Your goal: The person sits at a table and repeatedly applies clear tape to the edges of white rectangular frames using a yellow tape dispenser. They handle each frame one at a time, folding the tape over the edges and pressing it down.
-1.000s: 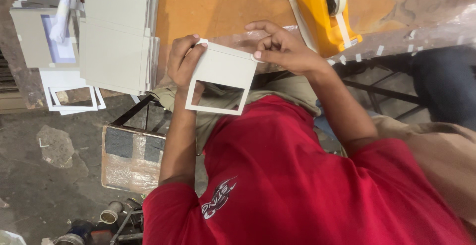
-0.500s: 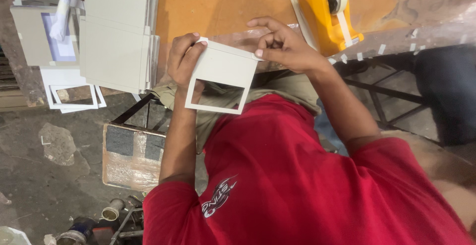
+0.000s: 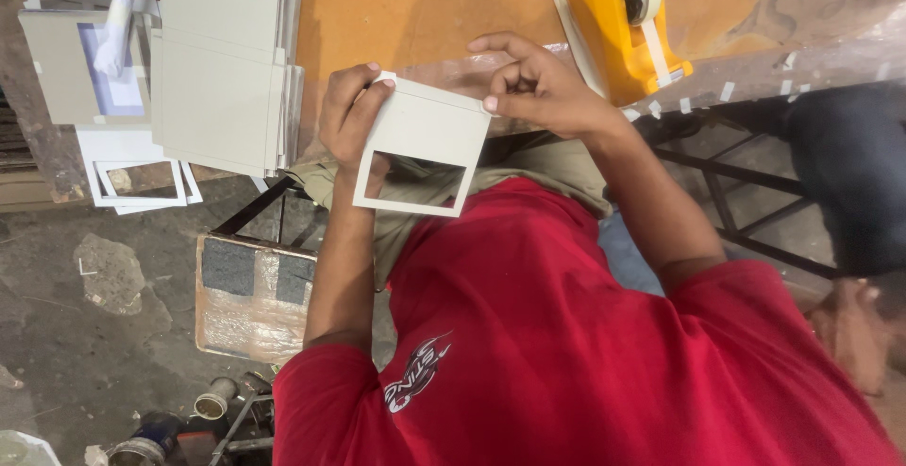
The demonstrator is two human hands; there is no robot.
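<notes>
Head view: your hands at the orange table edge.
Left hand (image 3: 351,112): grasping the pale grey cardboard window frame (image 3: 422,145).
Right hand (image 3: 538,89): pinching its far corner.
Change: none; frame unmoved.
Beyond grip: yellow tape dispenser (image 3: 615,18).

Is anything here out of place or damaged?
Nothing looks damaged. The left hand and right hand hold the grey card frame by its upper corners. Only the white frames at far left lie fanned, not squared.

tape dispenser (image 3: 618,23) cut off at top edge, card stack (image 3: 222,60) too
</notes>
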